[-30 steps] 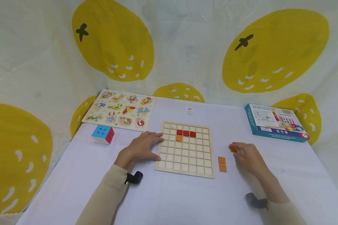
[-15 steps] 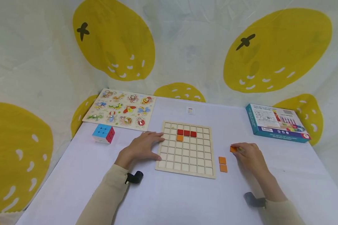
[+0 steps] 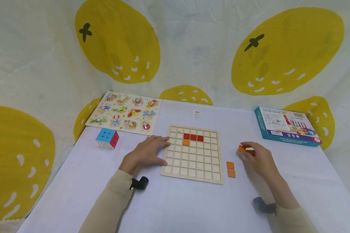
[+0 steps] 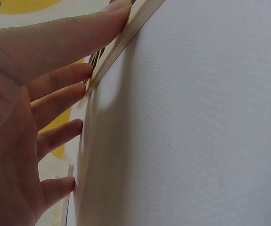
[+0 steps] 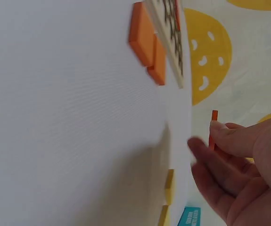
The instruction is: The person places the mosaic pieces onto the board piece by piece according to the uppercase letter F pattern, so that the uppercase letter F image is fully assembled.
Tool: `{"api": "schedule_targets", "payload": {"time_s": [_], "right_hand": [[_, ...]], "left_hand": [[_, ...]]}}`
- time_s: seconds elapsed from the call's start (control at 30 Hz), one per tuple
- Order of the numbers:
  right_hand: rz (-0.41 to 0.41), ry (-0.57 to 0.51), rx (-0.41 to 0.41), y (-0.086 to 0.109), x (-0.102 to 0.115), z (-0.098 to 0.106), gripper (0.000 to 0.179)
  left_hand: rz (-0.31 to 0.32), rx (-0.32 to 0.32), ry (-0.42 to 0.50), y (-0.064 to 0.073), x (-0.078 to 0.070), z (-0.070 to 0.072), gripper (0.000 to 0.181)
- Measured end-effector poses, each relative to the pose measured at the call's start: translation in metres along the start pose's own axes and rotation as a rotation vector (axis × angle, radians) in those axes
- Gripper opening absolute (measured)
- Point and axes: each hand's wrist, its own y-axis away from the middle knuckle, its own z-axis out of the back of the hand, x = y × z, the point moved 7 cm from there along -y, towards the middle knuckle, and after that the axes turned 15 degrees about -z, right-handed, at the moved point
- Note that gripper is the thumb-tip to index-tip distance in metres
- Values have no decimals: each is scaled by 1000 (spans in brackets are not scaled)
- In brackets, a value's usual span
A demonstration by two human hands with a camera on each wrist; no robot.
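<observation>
My right hand (image 3: pixel 261 158) pinches an orange square tile (image 3: pixel 241 148) between thumb and fingers, to the right of the wooden grid board (image 3: pixel 192 179). The right wrist view has this tile edge-on at the thumb tip, raised off the cloth. Two yellow tiles (image 5: pixel 170 186) lie on the table below that hand. Two more orange tiles (image 3: pixel 230 165) lie beside the board's right edge. My left hand (image 3: pixel 147 150) has its fingers spread, with thumb and fingertips resting at the board's left edge. Three red tiles (image 3: pixel 193 137) form a row on the grid, and one orange tile (image 3: pixel 186 142) sits under the leftmost.
A Rubik's cube (image 3: pixel 107 138) stands at the left, in front of an insect puzzle board (image 3: pixel 123 112). A small printed card (image 3: pixel 196 114) lies behind the grid board. At the back right is a teal-edged toy box (image 3: pixel 287 126). A lemon-print cloth (image 3: pixel 192 48) hangs behind.
My right hand has shifted slightly away from me, the orange tile in its fingers rising and tilting with it. The left hand and the tiles on the grid keep their places.
</observation>
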Motion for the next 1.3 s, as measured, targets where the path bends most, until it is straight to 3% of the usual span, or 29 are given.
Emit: {"api": "schedule_targets", "payload": {"time_s": [0.2, 0.6, 0.9, 1.3], "right_hand": [[55, -105, -42, 0, 14, 11, 32], [31, -243, 29, -5, 38, 2, 31], [36, -241, 116, -10, 65, -27, 27], [141, -223, 196, 0, 115, -69, 25]], "left_hand": [[-2, -3, -9, 0, 3, 0, 80], [-21, 1, 8, 0, -1, 0, 79], [-24, -5, 0, -1, 0, 1, 79], [-16, -6, 18, 1, -3, 2, 78]]}}
